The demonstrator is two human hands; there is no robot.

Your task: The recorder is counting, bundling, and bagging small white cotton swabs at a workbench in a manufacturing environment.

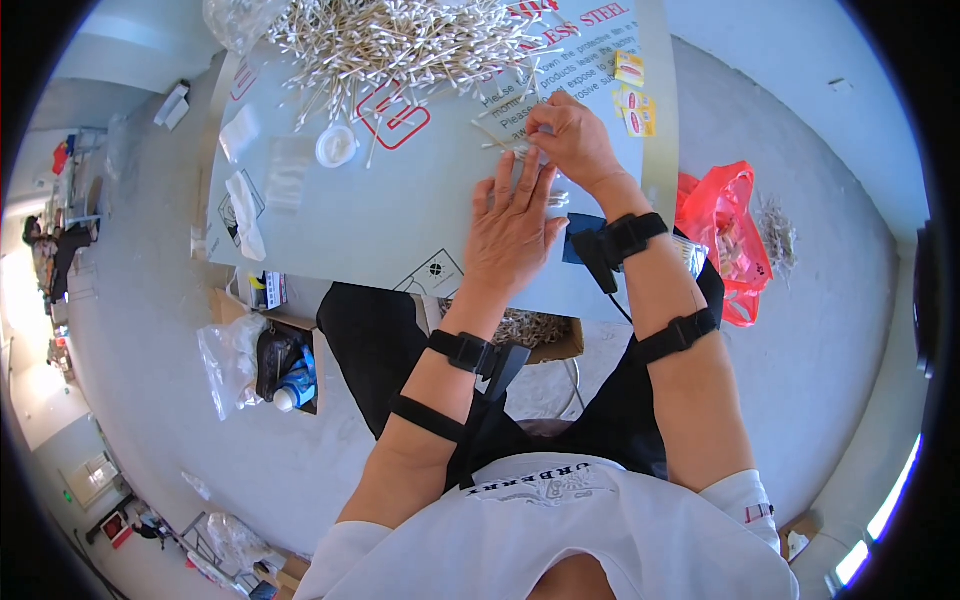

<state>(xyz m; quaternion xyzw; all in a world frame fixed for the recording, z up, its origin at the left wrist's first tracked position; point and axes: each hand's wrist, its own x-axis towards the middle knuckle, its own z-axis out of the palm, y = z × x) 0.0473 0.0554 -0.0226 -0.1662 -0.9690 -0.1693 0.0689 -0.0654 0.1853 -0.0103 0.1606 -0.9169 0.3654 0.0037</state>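
My left hand lies palm down on the steel-coloured table, fingers stretched out. Its fingertips are beside a few cotton swabs on the tabletop. Just beyond and to the right, my right hand is closed in a pinch close to those swabs; its fingers hide what they grip, if anything. More swabs show white tips to the right of my left hand. At the table's far side spreads a large loose heap of cotton swabs.
Left on the table are a round white tub, clear plastic bags and a crumpled white tissue. Yellow packets lie at the right. A red plastic bag hangs beyond the right edge. A carton of swabs stands below.
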